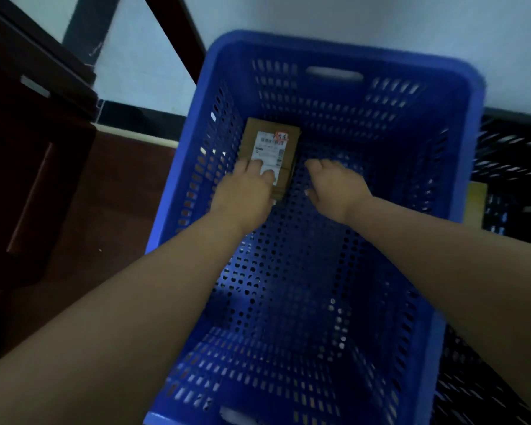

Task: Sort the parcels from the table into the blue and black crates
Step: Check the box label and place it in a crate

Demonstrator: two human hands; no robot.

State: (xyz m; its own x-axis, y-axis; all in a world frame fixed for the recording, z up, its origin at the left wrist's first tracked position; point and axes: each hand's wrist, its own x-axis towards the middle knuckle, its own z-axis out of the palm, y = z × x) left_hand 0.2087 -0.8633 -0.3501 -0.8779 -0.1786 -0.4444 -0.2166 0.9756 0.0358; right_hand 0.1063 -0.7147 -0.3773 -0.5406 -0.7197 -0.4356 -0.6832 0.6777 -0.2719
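Forearms reaching into crate (344, 44): your left hand (242, 194) is pressing box (269, 148) down, right hand (334, 185) hanging loose, empty. Next: withdraw, fetch another parcel.

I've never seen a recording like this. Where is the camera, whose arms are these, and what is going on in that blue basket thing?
There is no machine here. A person wears a camera on the head, so the single picture looks forward and down along their own two bare arms.

Both arms reach into a blue crate, a plastic bin with perforated walls and floor. On its floor, toward the far left corner, lies a brown cardboard parcel with a white shipping label on top.

The left hand rests on the near end of the parcel, fingers lying over the label. The right hand hovers beside it, open and holding nothing.

To the right, partly hidden, stands a black crate. Dark wooden furniture sits on the left.
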